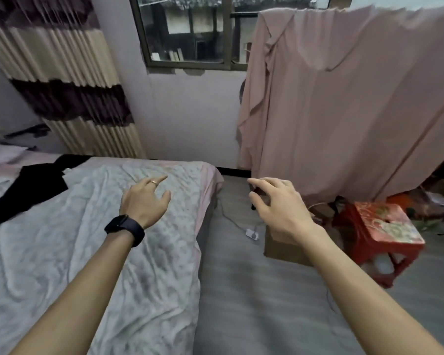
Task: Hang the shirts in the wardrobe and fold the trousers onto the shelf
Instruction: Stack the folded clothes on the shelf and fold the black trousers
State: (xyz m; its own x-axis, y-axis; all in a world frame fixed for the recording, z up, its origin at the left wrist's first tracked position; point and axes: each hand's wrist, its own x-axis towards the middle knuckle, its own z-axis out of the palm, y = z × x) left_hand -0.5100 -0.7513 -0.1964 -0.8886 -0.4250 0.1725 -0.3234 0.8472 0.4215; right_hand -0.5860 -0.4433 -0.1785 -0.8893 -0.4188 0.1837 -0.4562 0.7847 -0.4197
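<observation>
A black garment (28, 190) lies crumpled on the bed (87, 252) at the far left; I cannot tell whether it is a shirt or trousers. My left hand (145, 198), with a ring and a black wristwatch, hovers over the white bedsheet with fingers spread and holds nothing. My right hand (274, 201) is held out over the grey floor beside the bed, fingers loosely curved and empty. Both hands are well to the right of the black garment. No wardrobe or shelf shows plainly.
A large pink cloth (344, 103) hangs at the right over stored things. A red plastic stool (385, 231) and a cardboard box (282, 247) stand on the floor, with a cable and switch (251, 233). A striped curtain (69, 85) and window (190, 32) are behind.
</observation>
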